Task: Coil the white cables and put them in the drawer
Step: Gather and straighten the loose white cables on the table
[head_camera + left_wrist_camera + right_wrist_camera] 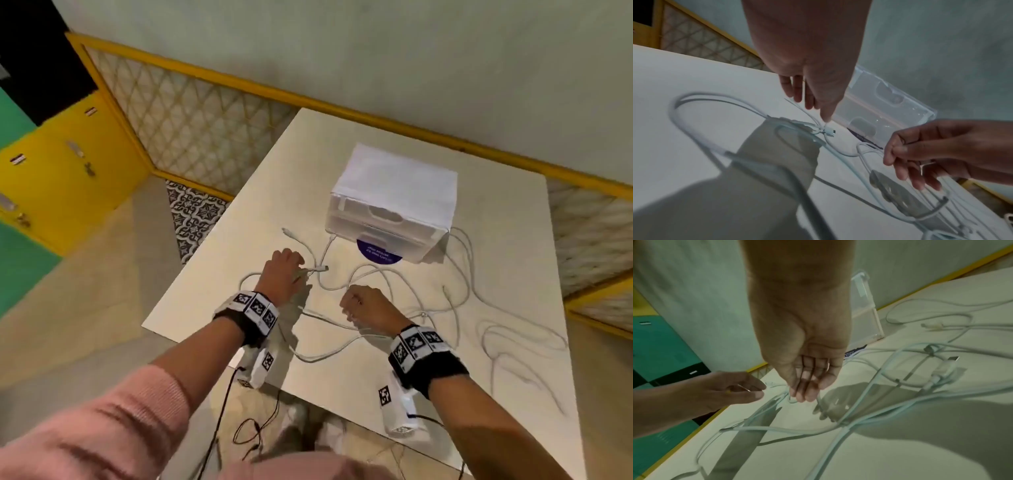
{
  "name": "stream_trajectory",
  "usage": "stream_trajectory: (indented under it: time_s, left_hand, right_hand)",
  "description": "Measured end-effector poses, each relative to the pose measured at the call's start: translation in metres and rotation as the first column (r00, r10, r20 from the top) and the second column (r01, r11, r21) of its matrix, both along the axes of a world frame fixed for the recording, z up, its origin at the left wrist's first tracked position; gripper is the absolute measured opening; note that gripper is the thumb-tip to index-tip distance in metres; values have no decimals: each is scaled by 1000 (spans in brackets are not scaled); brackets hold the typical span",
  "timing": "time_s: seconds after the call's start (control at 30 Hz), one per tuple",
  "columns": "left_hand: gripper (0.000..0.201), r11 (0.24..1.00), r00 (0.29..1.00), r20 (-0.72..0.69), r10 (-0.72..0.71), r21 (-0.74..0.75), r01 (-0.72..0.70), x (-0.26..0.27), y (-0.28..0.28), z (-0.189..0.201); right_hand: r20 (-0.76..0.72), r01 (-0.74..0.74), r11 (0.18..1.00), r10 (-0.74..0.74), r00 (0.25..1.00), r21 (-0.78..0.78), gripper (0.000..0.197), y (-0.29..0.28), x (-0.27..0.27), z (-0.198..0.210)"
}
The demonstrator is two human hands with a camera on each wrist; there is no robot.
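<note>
A: Start at the fingertips. The left hand points down, and its fingers pinch one white cable just behind its plug, close to the table.

B: And the right hand?

A: Its fingers hang loosely curled with nothing between them. They hover just above a strand, near the left hand.

B: Where's the rest of the job?

A: The white cables sprawl loose over the table, crossing each other several times, and none is coiled yet. One loop runs round the right side of the drawer unit, and another end reaches its front. Both drawers look closed.

B: So what goes wrong?

A: I'd say the crossings. If the left hand pulls its plug end up, the strands lying over it could come too, and the coil would gather a second cable or tighten a knot.

B: Anything else?

A: The loop round the unit could snag on its corner and drag the box. Some strands lie near the table edge, so a tug might slide them off.
</note>
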State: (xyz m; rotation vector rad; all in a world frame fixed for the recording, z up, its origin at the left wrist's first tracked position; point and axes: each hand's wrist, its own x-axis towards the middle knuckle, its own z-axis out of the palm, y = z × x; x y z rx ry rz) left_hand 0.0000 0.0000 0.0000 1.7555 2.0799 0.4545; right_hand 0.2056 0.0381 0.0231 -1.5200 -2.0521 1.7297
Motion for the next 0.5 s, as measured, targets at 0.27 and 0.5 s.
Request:
stream_trajectory:
  time_s: [0.27,0.5]
  left_hand:
    - [25,965,989,37,145,-224,-133,4,11,-18]
    - [25,939,675,662,327,-148,-310,-8,-15,-10]
  right_hand:
    - [-48,97,993,-93,994,73,20,18,-23,-16]
    - [-77,171,936,-155,985,308,16,41,-76,-27]
